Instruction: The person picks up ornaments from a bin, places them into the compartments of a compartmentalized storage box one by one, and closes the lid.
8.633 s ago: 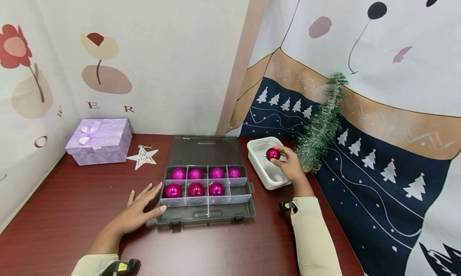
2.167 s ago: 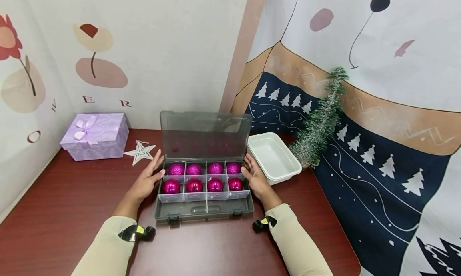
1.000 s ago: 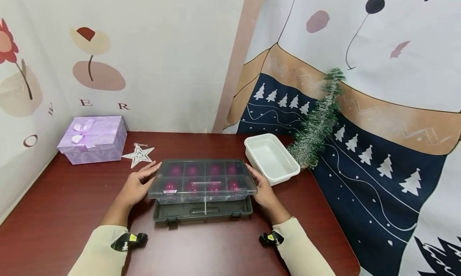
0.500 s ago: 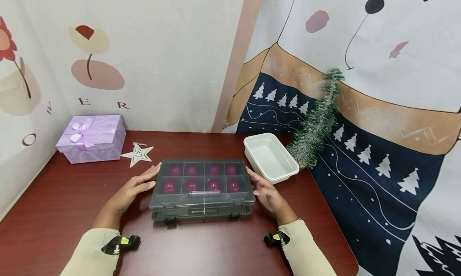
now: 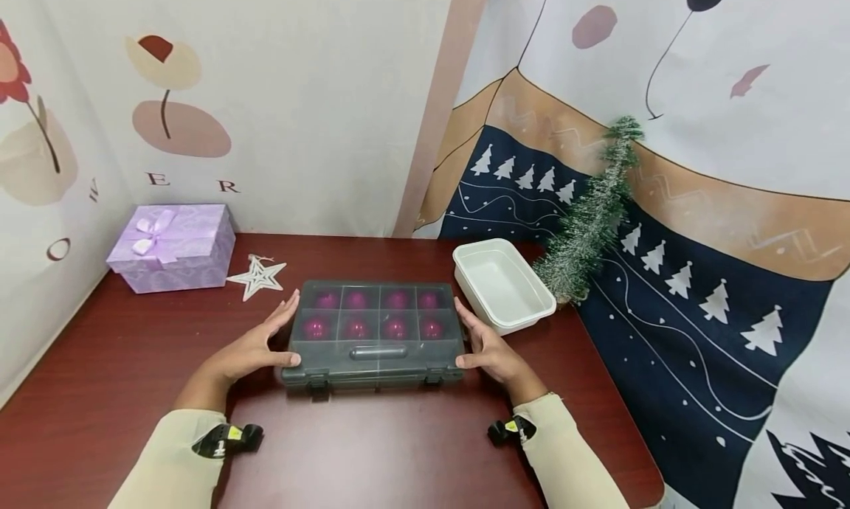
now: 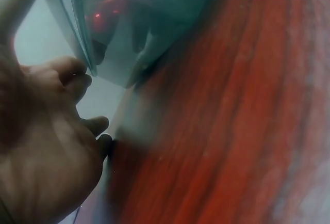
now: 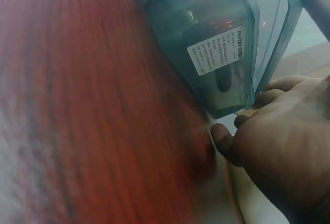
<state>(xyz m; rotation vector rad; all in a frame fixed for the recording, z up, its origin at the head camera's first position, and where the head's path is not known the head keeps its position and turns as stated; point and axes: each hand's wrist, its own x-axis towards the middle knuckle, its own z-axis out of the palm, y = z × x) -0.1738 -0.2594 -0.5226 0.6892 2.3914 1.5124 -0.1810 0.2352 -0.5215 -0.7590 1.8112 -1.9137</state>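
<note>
A dark see-through compartment box (image 5: 378, 352) lies on the table with its lid down. Several magenta Christmas baubles (image 5: 396, 327) show through the lid in two rows. My left hand (image 5: 249, 352) is at the box's left end, thumb on its front corner and straight fingers along the side. Mirroring it, my right hand (image 5: 494, 352) is at the right end, thumb by the front corner and fingers up the side. In the left wrist view the end of the box (image 6: 129, 33) is close by the fingers; a white label (image 7: 216, 51) shows on it in the right wrist view.
A white plastic tub (image 5: 505, 288) stands just right of the box, near my right hand. Behind it is a small tinsel tree (image 5: 591, 229). A white star ornament (image 5: 257, 276) and a lilac gift box (image 5: 175, 251) lie at the back left of the table (image 5: 358, 450).
The last bauble has gone from the right hand into the box. The raised lid has swung down and now sits flat. Both thumbs have moved in to its front corners.
</note>
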